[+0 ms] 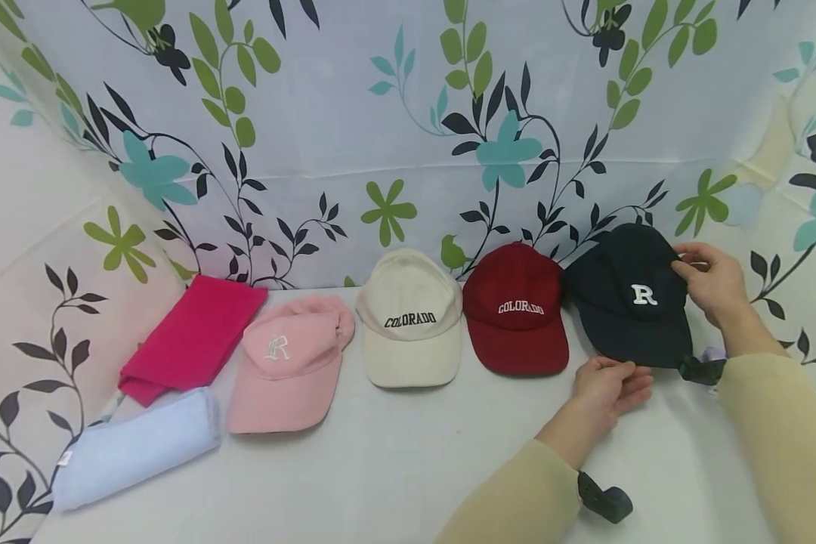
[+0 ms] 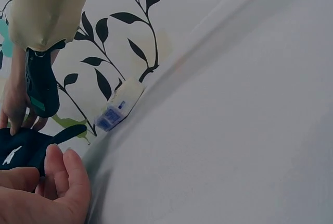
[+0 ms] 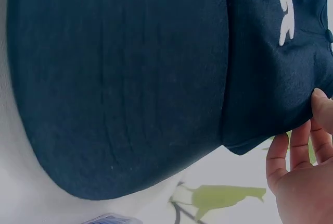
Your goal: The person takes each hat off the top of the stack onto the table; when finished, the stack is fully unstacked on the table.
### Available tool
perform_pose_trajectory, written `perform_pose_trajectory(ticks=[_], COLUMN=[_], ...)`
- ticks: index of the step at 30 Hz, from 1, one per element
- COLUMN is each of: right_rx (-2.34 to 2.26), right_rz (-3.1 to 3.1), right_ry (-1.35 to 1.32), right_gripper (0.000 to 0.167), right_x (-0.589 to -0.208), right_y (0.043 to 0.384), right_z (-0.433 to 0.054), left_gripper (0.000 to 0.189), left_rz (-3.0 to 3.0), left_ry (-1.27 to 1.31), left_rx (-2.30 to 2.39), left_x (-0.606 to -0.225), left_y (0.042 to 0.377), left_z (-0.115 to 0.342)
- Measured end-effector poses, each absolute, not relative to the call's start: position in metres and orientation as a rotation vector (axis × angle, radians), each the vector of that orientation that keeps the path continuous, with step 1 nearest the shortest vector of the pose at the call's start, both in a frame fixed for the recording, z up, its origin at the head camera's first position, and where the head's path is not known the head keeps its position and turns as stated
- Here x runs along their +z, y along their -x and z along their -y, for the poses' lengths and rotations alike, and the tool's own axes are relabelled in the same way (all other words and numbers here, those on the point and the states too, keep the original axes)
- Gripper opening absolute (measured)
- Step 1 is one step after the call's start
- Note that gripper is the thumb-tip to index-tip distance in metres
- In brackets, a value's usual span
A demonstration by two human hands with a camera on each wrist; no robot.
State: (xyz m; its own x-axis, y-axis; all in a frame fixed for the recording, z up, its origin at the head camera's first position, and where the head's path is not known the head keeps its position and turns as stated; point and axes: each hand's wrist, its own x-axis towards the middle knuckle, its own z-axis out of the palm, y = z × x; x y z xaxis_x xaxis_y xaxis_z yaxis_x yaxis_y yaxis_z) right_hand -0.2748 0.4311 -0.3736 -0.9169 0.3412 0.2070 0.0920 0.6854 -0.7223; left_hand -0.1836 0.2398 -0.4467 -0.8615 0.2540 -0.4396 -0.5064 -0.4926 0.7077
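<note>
A navy baseball cap (image 1: pixel 619 317) with a white letter R stands at the right end of a row of caps. My right hand (image 1: pixel 714 291) pinches the side of its crown, thumb on the outer face, as the right wrist view also shows. Down at the front edge of the brim, my left hand (image 1: pixel 601 393) holds the cap between thumb and fingers. In the left wrist view the left hand (image 2: pixel 49 193) partly covers the cap (image 2: pixel 23 148). The brim (image 3: pixel 119 88) fills much of the right wrist view.
Left of the navy cap sit a dark red cap (image 1: pixel 517 325), a cream cap (image 1: pixel 411 332) and a pink cap (image 1: pixel 289 370). Farther left lie a folded bright pink cloth (image 1: pixel 193 336) and a light blue one (image 1: pixel 136 449). A small package (image 2: pixel 119 109) lies by the leaf-patterned backdrop (image 1: pixel 313 98).
</note>
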Motion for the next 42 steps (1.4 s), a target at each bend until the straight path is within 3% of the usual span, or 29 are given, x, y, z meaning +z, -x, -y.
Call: perform_pose_trajectory(ticks=[5,11,27,42], right_rx=[1.049,1.042,1.131,1.109], right_rz=[2.617,2.649,2.626,2.525], right_ry=[0.385,0.367,0.283,0.186], right_gripper=[0.04,0.041,0.061,0.065], right_x=[-0.382,-0.393,-0.39,-0.373], right_y=[0.276,0.275,0.275,0.261], right_z=[-0.433,-0.432,-0.417,-0.404], left_gripper=[0.006,0.012,0.022,0.036], left_rz=[-1.219,-1.146,-0.943,-0.931], left_ry=[0.37,0.369,0.353,0.115], left_rx=[2.278,2.245,2.19,2.305], left_x=[-0.446,-0.447,-0.447,-0.438], left_y=[0.185,0.185,0.183,0.189], left_z=[-0.238,-0.233,-0.206,-0.18])
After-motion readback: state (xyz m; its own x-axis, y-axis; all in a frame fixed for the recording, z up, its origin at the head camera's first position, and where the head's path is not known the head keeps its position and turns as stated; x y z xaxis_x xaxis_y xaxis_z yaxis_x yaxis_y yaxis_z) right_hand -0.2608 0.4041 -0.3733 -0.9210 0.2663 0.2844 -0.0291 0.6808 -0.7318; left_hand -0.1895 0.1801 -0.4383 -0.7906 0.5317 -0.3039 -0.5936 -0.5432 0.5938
